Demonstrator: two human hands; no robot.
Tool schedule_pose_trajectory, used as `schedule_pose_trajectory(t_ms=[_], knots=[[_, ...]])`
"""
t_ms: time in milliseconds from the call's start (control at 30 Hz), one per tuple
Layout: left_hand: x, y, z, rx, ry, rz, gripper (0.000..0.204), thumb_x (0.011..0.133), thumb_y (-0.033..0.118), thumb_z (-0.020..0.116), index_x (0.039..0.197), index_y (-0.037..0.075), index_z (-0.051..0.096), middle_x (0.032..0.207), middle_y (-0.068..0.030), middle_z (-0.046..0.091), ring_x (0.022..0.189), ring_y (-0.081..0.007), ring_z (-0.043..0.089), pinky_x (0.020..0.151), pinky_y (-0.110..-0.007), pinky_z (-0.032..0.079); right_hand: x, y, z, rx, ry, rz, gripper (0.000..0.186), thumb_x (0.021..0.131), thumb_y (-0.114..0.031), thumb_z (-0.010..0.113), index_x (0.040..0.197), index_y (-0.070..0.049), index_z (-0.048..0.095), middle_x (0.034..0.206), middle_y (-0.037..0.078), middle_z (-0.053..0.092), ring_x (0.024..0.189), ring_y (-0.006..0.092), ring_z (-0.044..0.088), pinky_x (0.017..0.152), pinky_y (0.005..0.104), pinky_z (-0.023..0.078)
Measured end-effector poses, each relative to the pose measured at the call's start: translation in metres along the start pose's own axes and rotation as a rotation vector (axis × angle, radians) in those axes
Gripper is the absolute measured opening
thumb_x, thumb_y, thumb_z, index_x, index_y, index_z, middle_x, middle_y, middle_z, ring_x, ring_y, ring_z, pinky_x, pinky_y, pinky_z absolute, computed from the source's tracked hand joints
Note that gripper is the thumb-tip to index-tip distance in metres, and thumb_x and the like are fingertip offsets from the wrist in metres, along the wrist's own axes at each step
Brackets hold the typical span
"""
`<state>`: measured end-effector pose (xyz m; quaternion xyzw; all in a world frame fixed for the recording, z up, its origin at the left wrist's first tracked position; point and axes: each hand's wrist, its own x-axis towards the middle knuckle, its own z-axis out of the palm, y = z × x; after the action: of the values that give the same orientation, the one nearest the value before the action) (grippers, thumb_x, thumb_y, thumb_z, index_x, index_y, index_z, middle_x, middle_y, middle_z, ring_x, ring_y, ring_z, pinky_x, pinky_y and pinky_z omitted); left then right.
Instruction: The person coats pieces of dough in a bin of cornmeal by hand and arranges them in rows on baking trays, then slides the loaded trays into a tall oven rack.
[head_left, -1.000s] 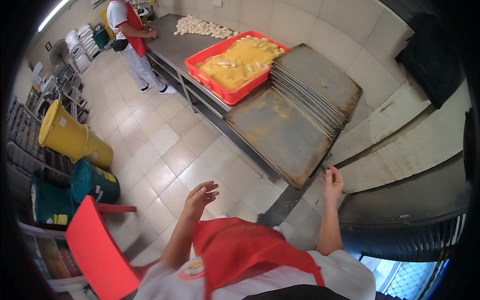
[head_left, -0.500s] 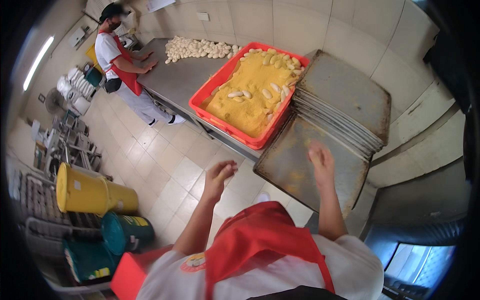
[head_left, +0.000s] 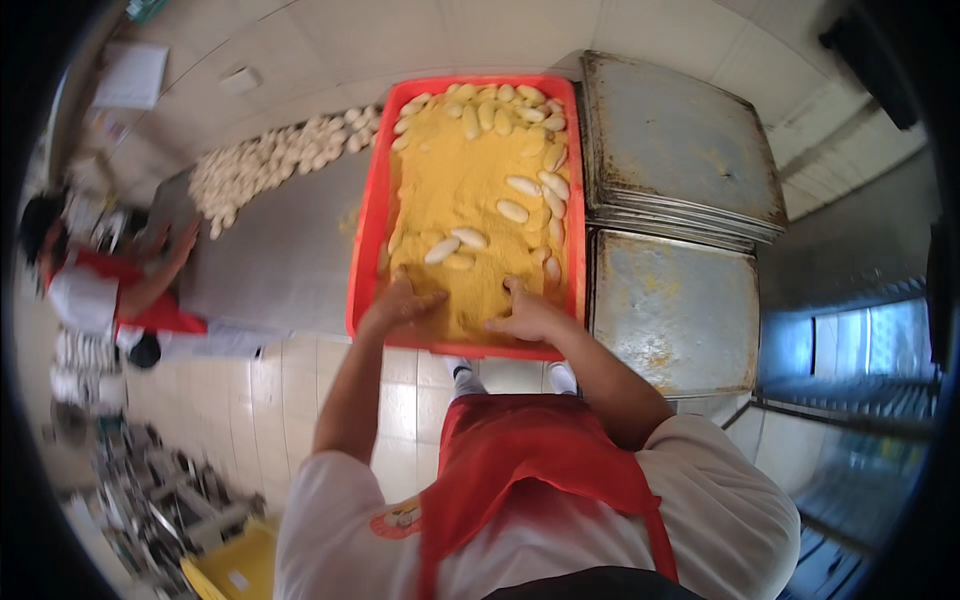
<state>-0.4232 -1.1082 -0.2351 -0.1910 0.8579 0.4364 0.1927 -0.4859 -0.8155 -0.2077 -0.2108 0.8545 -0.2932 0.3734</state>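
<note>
Both my hands are at the near end of a red plastic crate [head_left: 373, 205] filled with yellow crumbs [head_left: 455, 180]. My left hand [head_left: 405, 302] touches the crumbs by the near left corner, fingers apart. Opposite it, my right hand [head_left: 528, 314] rests in the crumbs with thumb and fingers spread. Neither hand holds a piece of dough. Just beyond them lie a few oval dough pieces [head_left: 441, 250], pale and partly coated. More dough pieces [head_left: 512, 211] line the crate's right side and far end, some half buried.
Stacked dark metal baking trays [head_left: 685, 135] stand right of the crate, with another tray [head_left: 675, 310] nearer me. Leftward, a steel table [head_left: 270, 260] carries many pale dough pieces [head_left: 280, 160]. A co-worker in a red apron [head_left: 165, 308] works at its far left.
I have turned left and stepped up to the crate. Both hands, raised in the air before, are now down in the crumbs at its near end.
</note>
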Motion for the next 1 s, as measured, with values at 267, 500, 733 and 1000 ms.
schedule_pose_trajectory(t_ms=[267, 500, 733, 1000], knots=[[0.069, 0.092, -0.051, -0.689, -0.076, 0.375, 0.098, 0.091, 0.036, 0.083, 0.163, -0.004, 0.029, 0.156, -0.0244, 0.048, 0.145, -0.0329, 0.046, 0.116, -0.044, 0.042, 0.035, -0.071, -0.016, 1.158, 0.741, -0.113, 0.084, 0.096, -0.017, 0.076, 0.162, 0.003, 0.027, 0.162, 0.018, 0.042, 0.139, 0.0297, 0.054, 0.111, 0.0403, 0.049], [0.223, 0.115, -0.140, 0.069, 0.313, 0.531, 0.106, 0.088, 0.066, 0.073, 0.167, 0.010, 0.030, 0.167, -0.0231, 0.036, 0.159, -0.0386, 0.028, 0.126, -0.051, 0.030, 0.010, -0.007, 0.044, 1.341, 0.989, 0.210, 0.077, 0.097, -0.026, 0.077, 0.158, 0.003, 0.038, 0.157, 0.016, 0.047, 0.143, 0.0268, 0.048, 0.116, 0.0411, 0.043], [0.259, 0.214, -0.109, 0.304, 0.186, 0.272, 0.103, 0.079, 0.080, 0.068, 0.161, 0.022, 0.045, 0.163, -0.0256, 0.041, 0.153, -0.0426, 0.038, 0.122, -0.049, 0.036, 0.151, -0.011, -0.126, 1.736, 0.670, 0.208, 0.082, 0.092, -0.044, 0.081, 0.153, -0.001, 0.049, 0.147, 0.015, 0.059, 0.135, 0.0295, 0.057, 0.107, 0.0437, 0.049], [0.175, 0.150, -0.082, -0.016, 0.098, 0.633, 0.072, 0.085, 0.047, 0.082, 0.141, 0.007, 0.062, 0.148, -0.0224, 0.047, 0.142, -0.0427, 0.048, 0.113, -0.047, 0.045, 0.164, -0.049, -0.160, 1.005, 0.298, -0.146, 0.083, 0.080, -0.041, 0.091, 0.146, -0.002, 0.059, 0.136, 0.011, 0.068, 0.121, 0.0257, 0.066, 0.104, 0.0382, 0.052]])
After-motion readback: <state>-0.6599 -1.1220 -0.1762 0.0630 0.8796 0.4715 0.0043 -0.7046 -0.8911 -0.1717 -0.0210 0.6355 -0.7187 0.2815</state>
